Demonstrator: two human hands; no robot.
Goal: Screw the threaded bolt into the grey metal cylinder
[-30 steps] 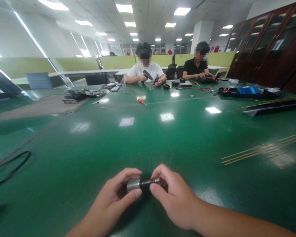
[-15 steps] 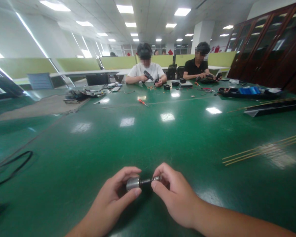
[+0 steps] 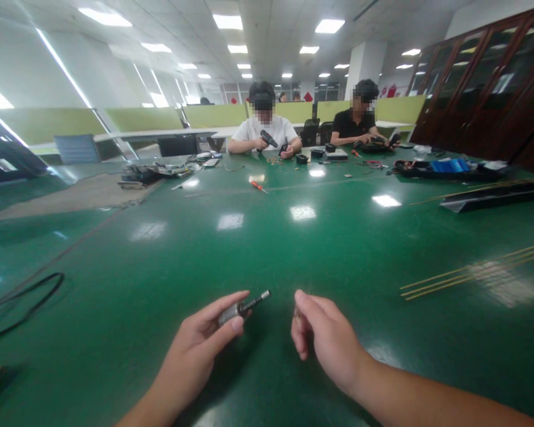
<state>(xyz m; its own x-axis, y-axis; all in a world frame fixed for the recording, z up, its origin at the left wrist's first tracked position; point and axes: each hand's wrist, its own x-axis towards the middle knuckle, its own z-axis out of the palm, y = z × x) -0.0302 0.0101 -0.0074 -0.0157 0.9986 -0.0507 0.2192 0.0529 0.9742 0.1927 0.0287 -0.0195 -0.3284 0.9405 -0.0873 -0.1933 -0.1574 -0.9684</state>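
Observation:
My left hand [image 3: 196, 344] is closed round a small silver metal cylinder [image 3: 229, 313] with a thin dark shaft that points up and to the right, just above the green table [image 3: 267, 249]. The shaft tip is free. My right hand [image 3: 327, 341] hovers a short way to the right of it, not touching the part. Its fingers are curled with the thumb and forefinger pinched together. Whether anything is in that pinch is too small to tell.
Thin brass rods [image 3: 471, 273] lie to the right. A black cable [image 3: 26, 296] loops at the left. A long black tray [image 3: 493, 196] sits at the right, a red screwdriver [image 3: 258, 186] mid-table. Two people [image 3: 264, 127] work with tools at the far side.
My right hand has let go of the shaft and drawn away to the right. My left hand has tilted the cylinder so the shaft points up and right.

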